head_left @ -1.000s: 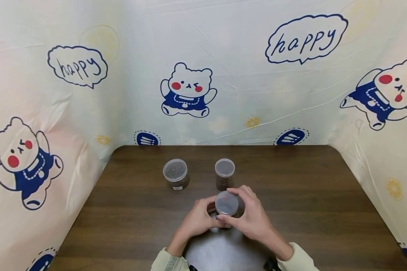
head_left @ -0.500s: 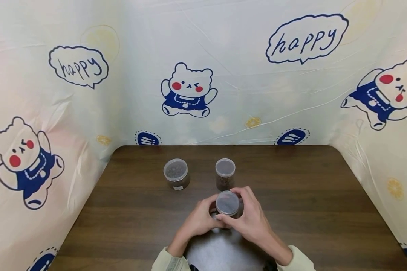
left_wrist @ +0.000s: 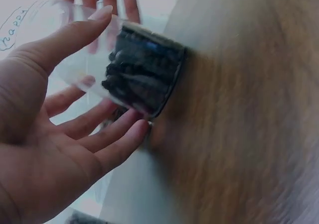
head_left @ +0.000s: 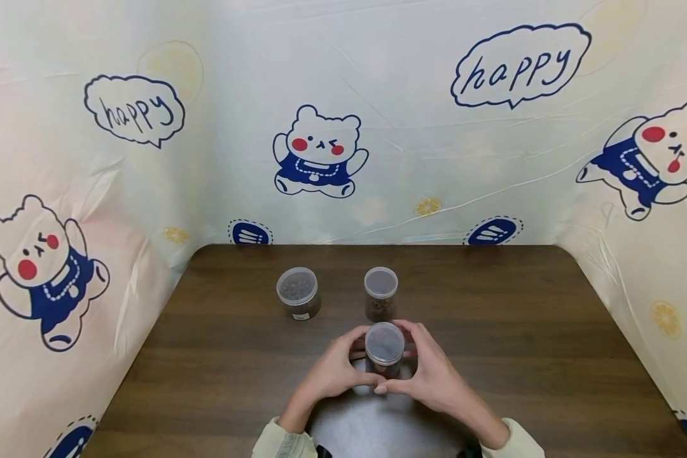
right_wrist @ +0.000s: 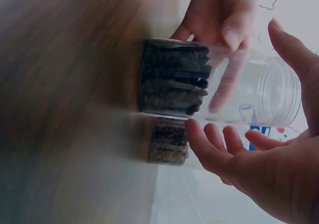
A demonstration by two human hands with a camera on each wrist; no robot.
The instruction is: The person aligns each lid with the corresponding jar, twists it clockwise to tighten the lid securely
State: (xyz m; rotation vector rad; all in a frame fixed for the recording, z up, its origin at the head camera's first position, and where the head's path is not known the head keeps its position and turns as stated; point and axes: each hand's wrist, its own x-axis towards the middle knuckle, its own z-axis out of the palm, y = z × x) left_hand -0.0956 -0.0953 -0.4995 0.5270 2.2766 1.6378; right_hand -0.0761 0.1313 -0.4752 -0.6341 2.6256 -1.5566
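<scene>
A clear, round-lidded jar (head_left: 385,343) stands upright on the table between my two hands. Dark, elongated pieces fill the lower part of this jar (right_wrist: 174,77); its upper part is see-through. My left hand (head_left: 338,366) curves round the jar's left side, with thumb in front and fingers behind. In the left wrist view, the left thumb (left_wrist: 75,40) lies along the jar wall. My right hand (head_left: 432,369) is spread around the right side. In the right wrist view, its thumb (right_wrist: 294,47) stands apart from the jar and its fingers (right_wrist: 209,149) are close to the wall.
Just behind stands a narrow lidded jar (head_left: 380,305) with brownish contents. To its left is a wider lidded jar (head_left: 298,292) with dark contents and a small label. The brown wooden table (head_left: 521,331) is enclosed by a printed cloth (head_left: 401,159) with bears.
My right hand has loosened from the lid area and slid lower, its thumb moving down toward the left thumb. The left hand and the jar have barely moved.
</scene>
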